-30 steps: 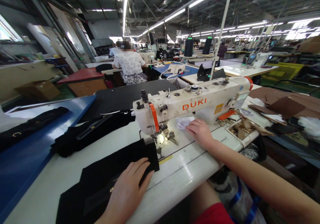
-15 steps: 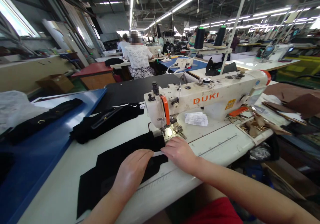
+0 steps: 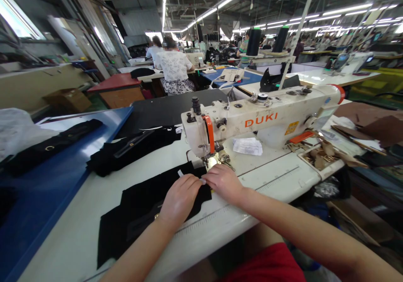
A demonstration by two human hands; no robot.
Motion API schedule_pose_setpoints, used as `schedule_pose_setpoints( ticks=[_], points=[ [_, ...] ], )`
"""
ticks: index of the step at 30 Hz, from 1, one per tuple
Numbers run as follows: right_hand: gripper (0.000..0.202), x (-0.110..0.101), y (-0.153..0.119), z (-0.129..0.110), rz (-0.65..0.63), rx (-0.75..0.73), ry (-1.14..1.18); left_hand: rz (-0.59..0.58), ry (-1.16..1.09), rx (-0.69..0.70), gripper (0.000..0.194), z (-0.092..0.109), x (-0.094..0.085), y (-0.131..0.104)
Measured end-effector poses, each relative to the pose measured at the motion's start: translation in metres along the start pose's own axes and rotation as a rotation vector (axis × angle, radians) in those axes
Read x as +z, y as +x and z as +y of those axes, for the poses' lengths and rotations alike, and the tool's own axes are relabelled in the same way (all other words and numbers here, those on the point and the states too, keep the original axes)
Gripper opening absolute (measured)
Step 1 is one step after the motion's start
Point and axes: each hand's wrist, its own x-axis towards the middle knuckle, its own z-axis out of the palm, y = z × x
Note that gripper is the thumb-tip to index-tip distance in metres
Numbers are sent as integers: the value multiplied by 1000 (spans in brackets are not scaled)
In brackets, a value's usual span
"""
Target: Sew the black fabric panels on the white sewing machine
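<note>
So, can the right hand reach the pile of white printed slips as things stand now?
Probably yes: the pile of white printed slips lies uncovered on the white sewing machine's bed, just beyond the right hand. Nothing visible blocks the way, though it seems to be touching a small white strip.

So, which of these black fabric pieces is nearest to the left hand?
The wide flat black fabric piece beneath the left hand. The bunched black fabric lies farther back on the white tabletop; the long black piece lies on the blue table.
</note>
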Motion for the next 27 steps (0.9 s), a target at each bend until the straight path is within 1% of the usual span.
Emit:
schedule_pose_setpoints(
  ticks=[3, 5, 7, 9, 11, 13, 16, 20, 23, 27],
  points=[
    [14, -9, -12, 0, 86, 20, 31, -41, 31, -1, 28, -4, 3, 0],
    [19, -15, -25, -5, 117, -34, 72, -71, 26, -10, 27, -3, 5, 0],
    [21, -20, -36, -13, 89, -134, 113, -97, 11, -16, 26, -1, 7, 1],
    [22, -24, -43, -20, 12, -191, 133, -115, 5, -17, 25, 1, 8, 2],
    [21, -26, -46, -24, -77, -179, 140, -132, 8, -16, 25, 1, 8, 3],
    [20, -27, -46, -25, -128, -151, 147, -151, 14, -12, 25, 1, 8, 5],
    [20, -28, -44, -25, -132, -143, 152, -165, 45, 0, 25, 2, 7, 6],
    [20, -26, -45, -24, -117, -150, 142, -138, 85, 24, 27, 3, 8, 5],
    [19, -26, -45, -24, -124, -144, 139, -129, 84, 32, 30, 3, 10, 4],
    [19, -27, -44, -25, -133, -138, 138, -129, 62, 34, 29, 1, 11, 4]
  ],
)
